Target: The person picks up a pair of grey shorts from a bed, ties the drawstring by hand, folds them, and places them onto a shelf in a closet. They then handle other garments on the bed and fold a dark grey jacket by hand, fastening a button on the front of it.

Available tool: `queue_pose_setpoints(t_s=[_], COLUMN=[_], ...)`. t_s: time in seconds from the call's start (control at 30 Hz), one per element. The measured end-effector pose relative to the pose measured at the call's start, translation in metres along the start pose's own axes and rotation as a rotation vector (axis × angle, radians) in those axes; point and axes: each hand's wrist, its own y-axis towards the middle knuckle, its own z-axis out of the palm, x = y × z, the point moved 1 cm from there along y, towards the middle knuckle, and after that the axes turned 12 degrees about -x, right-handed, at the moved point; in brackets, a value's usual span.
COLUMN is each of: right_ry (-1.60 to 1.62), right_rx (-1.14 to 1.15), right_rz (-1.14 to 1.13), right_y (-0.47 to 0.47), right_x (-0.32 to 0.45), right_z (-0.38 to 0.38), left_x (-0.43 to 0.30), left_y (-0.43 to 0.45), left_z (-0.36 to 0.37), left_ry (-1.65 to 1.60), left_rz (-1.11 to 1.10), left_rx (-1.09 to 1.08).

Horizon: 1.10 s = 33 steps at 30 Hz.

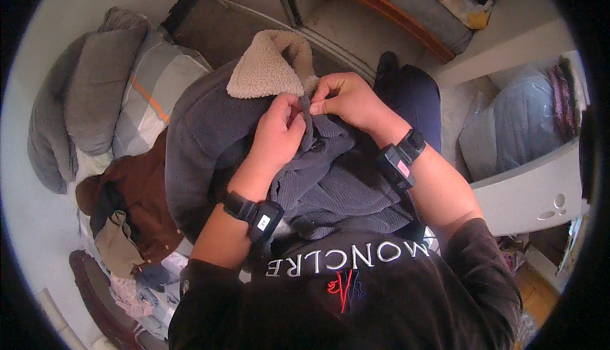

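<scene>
A dark grey jacket [333, 178] with ribbed fabric and a cream fleece collar [267, 66] lies bunched across my lap. Just below the collar, my left hand [281, 130] pinches the jacket's front edge between thumb and fingers. My right hand [343, 97] grips the same edge from the other side, its thumb and forefinger almost meeting the left fingertips. What sits between the fingertips, a button or a zip, is too small to make out. Both wrists wear black straps with small black boxes.
Grey pillows [102, 92] and a checked cushion or blanket [147, 87] are piled at the left. Below them lie a brown garment [143, 197] and other clothes. On the right, a white cabinet [529, 202] holds a plastic-wrapped bundle [514, 116]. Folded textiles [433, 6] rest on a shelf above.
</scene>
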Motion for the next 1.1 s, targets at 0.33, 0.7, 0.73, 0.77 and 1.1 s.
queue_pose_setpoints(t_s=[0.33, 0.7, 0.73, 0.77, 1.1], right_ry=[-0.410, -0.365, -0.366, -0.477, -0.625], right_rx=[-0.115, -0.178, -0.178, -0.170, -0.135], right_rz=[-0.141, -0.146, -0.146, -0.186, -0.125], right_y=[-0.021, -0.009, -0.010, -0.010, -0.010], right_x=[0.013, -0.011, -0.008, -0.005, 0.001], right_z=[0.009, 0.009, 0.009, 0.009, 0.010], left_x=[-0.008, -0.009, -0.009, -0.008, -0.005], left_y=[0.005, 0.005, 0.006, 0.007, 0.007], left_z=[-0.004, 0.002, 0.002, 0.002, 0.007], left_ry=[0.284, 0.415, 0.414, 0.407, 0.491], left_rz=[0.190, 0.371, 0.372, 0.375, 0.354], left_rx=[-0.027, -0.107, -0.106, -0.087, -0.073])
